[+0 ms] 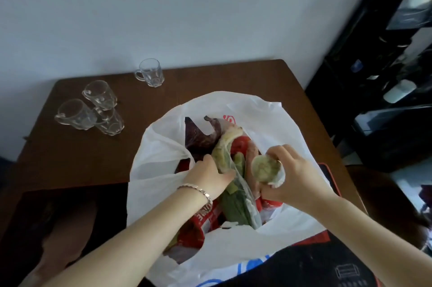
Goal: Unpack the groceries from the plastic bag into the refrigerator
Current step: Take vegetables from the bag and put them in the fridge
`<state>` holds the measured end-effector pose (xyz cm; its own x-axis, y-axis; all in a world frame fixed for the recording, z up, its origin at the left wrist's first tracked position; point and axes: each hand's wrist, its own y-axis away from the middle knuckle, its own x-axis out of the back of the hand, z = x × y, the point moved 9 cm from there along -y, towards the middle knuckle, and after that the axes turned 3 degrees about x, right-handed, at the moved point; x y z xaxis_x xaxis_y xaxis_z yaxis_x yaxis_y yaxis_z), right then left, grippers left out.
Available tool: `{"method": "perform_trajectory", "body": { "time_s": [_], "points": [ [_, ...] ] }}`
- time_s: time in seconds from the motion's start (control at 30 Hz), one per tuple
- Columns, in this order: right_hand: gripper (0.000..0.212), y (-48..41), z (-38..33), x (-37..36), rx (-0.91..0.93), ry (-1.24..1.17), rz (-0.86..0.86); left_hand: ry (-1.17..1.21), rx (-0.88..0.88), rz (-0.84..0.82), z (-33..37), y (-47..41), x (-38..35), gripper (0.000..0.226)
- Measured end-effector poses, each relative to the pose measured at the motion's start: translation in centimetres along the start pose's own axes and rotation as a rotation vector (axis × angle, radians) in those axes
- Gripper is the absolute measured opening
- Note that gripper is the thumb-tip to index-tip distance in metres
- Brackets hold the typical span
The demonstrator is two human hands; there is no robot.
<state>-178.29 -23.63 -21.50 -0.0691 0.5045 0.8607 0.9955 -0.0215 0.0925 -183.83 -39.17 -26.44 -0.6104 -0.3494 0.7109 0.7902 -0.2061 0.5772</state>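
Head view. Plastic bag stands open on the table, groceries still inside it; the refrigerator is not in view.

Risk: both items I hold are film-wrapped and likely slippery. If I pull the clear-wrapped greens out at an angle, the film may snag neighbouring packs and drag the bag toward the glass mugs left of it. The round item could also slip back into the bag.

Pose: my left hand is in the bag's mouth, fingers curled round the greens. My right hand, above the bag's right side, grips a round pale-green wrapped item, its flat face up.
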Motion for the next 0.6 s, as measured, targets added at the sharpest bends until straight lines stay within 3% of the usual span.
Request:
{"method": "perform_trajectory", "body": {
  "time_s": [0.07,0.13,0.3,0.43,0.6],
  "points": [
    [0.056,2.4,1.1,1.9,-0.050,-0.198,0.106,0.025,0.137,-0.113,-0.4,-1.5,-2.4,0.096],
    [0.046,4.0,2.5,2.6,-0.104,-0.382,0.143,0.088,0.212,-0.104,-0.4,-2.3,-3.7,0.111],
    [0.033,6.1,5.3,2.4,-0.218,-0.587,0.202,0.301,0.219,0.109,0.1,-1.4,-3.0,0.086],
    [0.029,6.8,5.1,2.9,-0.239,-0.639,0.204,0.518,0.095,0.233,0.7,1.8,-0.5,0.085],
    [0.029,7.9,3.7,3.4,-0.281,-0.630,0.262,0.624,-0.074,0.341,1.0,6.8,4.1,0.079]
  ]
}}
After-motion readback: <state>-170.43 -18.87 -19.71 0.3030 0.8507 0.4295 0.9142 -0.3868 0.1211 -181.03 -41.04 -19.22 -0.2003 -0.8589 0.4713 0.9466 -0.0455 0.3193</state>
